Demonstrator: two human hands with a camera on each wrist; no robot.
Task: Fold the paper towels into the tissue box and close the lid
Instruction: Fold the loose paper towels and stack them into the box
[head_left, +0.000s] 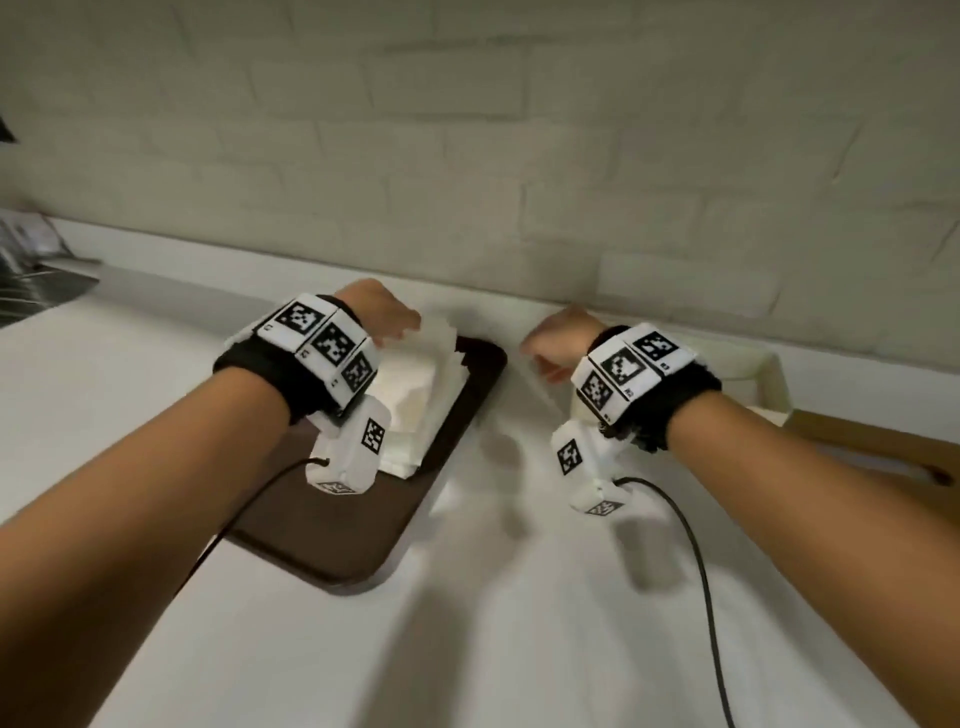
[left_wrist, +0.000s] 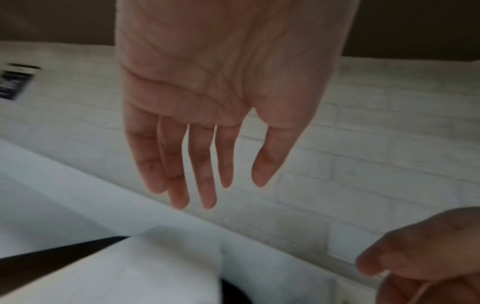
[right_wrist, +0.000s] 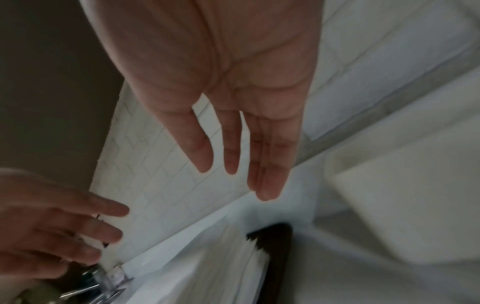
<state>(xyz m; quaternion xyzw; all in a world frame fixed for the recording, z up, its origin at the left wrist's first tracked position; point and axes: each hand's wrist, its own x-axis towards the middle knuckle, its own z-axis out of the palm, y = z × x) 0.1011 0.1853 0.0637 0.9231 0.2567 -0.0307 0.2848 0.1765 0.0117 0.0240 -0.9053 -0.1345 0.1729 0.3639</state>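
White paper towel stack (head_left: 415, 395) on dark brown tray (head_left: 322, 525) lies directly under left hand (head_left: 382, 312), nearer than right hand (head_left: 558, 345); both hands empty, fingers extended.

You have two hands in view: one left hand (head_left: 382, 312) and one right hand (head_left: 558, 340), each wearing one marker-covered wristband with one cable. On the one white counter (head_left: 130, 389) you see one dark brown tray (head_left: 337, 525), one stack of paper towels (head_left: 415, 395) whose sheets cannot be counted, and one cream tissue box (head_left: 769, 382).
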